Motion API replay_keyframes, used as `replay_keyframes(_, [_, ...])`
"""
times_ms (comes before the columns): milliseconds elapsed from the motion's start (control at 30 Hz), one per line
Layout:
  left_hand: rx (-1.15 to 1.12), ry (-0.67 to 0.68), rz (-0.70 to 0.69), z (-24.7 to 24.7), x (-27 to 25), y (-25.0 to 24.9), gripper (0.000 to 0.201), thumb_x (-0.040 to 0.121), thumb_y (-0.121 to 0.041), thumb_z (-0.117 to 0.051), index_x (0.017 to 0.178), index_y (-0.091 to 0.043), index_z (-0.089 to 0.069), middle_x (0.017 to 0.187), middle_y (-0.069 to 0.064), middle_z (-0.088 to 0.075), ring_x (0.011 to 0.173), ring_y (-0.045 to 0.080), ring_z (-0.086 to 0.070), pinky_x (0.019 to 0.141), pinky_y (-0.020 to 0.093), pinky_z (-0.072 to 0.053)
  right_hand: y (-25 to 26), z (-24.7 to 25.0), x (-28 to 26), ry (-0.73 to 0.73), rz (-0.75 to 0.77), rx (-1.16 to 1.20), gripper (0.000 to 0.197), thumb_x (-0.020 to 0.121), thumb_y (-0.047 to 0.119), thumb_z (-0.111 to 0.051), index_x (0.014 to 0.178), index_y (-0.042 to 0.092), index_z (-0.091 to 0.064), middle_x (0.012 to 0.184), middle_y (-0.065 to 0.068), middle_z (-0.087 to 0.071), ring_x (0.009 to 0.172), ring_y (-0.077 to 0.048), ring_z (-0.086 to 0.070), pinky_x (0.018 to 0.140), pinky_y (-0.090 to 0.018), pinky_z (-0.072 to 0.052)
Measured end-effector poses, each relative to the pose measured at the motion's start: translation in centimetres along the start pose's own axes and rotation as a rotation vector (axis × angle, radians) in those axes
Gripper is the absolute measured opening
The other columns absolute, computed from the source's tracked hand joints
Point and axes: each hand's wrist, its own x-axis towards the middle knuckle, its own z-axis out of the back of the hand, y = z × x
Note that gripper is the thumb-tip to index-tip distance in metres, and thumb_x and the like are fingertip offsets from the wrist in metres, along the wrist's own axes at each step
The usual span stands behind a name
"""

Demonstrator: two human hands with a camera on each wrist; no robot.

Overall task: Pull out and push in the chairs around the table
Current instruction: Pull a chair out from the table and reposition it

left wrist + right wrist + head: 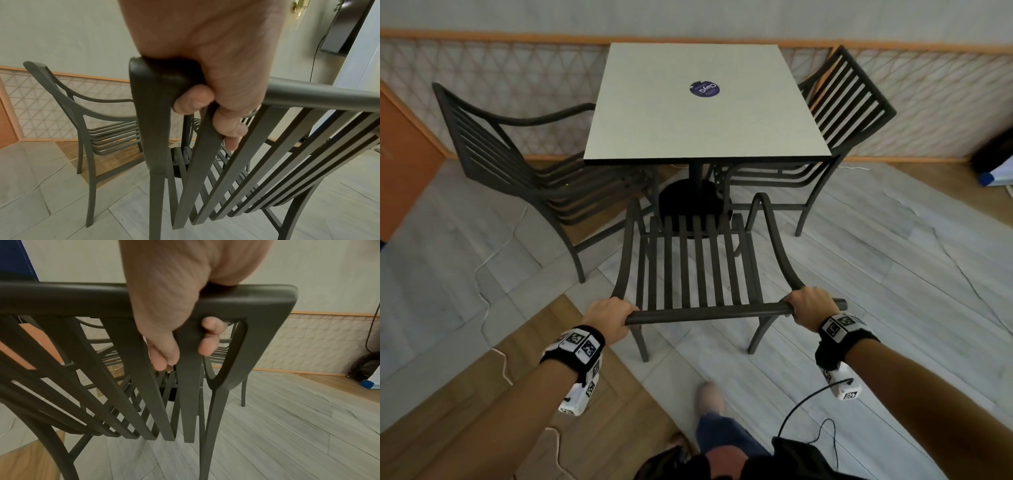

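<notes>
A dark slatted metal chair [697, 260] stands in front of me, pulled clear of the square white table [705, 102]. My left hand [607, 317] grips the left end of its top rail [705, 312], and my right hand [808, 306] grips the right end. In the left wrist view my fingers [193, 100] curl under the rail [320, 95] at the chair's corner. In the right wrist view my fingertips [209, 335] wrap round the rail [61, 295] between the back slats. Two more matching chairs stand tucked at the table's left side [517, 161] and right side [835, 113].
The table has a black pedestal base [693, 202] and a dark round sticker [704, 88]. A lattice wall panel [517, 68] runs behind. A dark bag [993, 154] lies on the floor at far right. My foot [710, 399] is behind the chair. Cables trail on the floor.
</notes>
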Motion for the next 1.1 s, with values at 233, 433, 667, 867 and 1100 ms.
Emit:
replay_keyframes(233, [-0.014, 0.008, 0.016, 1.9, 3.4, 0.7, 0.013, 0.089, -0.034, -0.057, 0.098, -0.035, -0.067, 0.081, -0.009, -0.063, 0.087, 0.018, -0.066, 0.069, 0.027, -0.042, -1.0, 1.8, 3.4, 0.007, 0.019, 0.019, 0.020, 0.090, 0.016, -0.051, 0.096, 0.023, -0.068, 0.085, 0.000, -0.069, 0.069, -0.019, -0.052, 0.063, -0.028, -0.040])
replay_keyframes(433, [-0.027, 0.008, 0.025, 3.2, 5.8, 1.0, 0.015, 0.090, -0.036, -0.056, 0.098, -0.034, -0.068, 0.081, -0.005, -0.067, 0.082, 0.018, -0.065, 0.073, 0.029, -0.049, -1.9, 3.5, 5.6, 0.019, 0.027, 0.030, 0.020, 0.090, 0.017, -0.051, 0.099, 0.021, -0.068, 0.076, 0.003, -0.055, 0.069, -0.019, -0.049, 0.064, -0.029, -0.039])
replay_keyframes(667, [0.007, -0.021, 0.040, 4.2, 7.8, 1.5, 0.018, 0.092, -0.039, -0.054, 0.102, -0.033, -0.066, 0.087, -0.002, -0.071, 0.083, 0.018, -0.066, 0.071, 0.027, -0.046, -2.4, 4.4, 7.9, 0.033, 0.045, 0.041, 0.018, 0.091, 0.022, -0.051, 0.099, 0.023, -0.067, 0.076, 0.004, -0.057, 0.069, -0.018, -0.051, 0.064, -0.027, -0.039])
replay_keyframes(867, [-0.034, -0.055, 0.092, 4.0, 8.0, 1.0, 0.017, 0.092, -0.036, -0.056, 0.101, -0.030, -0.068, 0.085, -0.002, -0.070, 0.075, 0.015, -0.060, 0.067, 0.025, -0.039, -2.6, 4.4, 8.4, 0.032, 0.026, 0.012, 0.020, 0.092, 0.021, -0.048, 0.099, 0.024, -0.066, 0.079, 0.004, -0.065, 0.068, -0.017, -0.054, 0.060, -0.026, -0.041])
replay_keyframes(1100, [-0.185, -0.090, 0.109, 3.8, 7.4, 1.3, 0.019, 0.091, -0.035, -0.057, 0.106, -0.030, -0.068, 0.085, -0.005, -0.067, 0.080, 0.014, -0.061, 0.070, 0.024, -0.038, 0.5, 5.8, 9.3, 0.070, 0.150, -0.067, 0.031, 0.090, 0.019, -0.050, 0.121, 0.022, -0.045, 0.080, 0.003, -0.058, 0.070, -0.019, -0.056, 0.065, -0.033, -0.050])
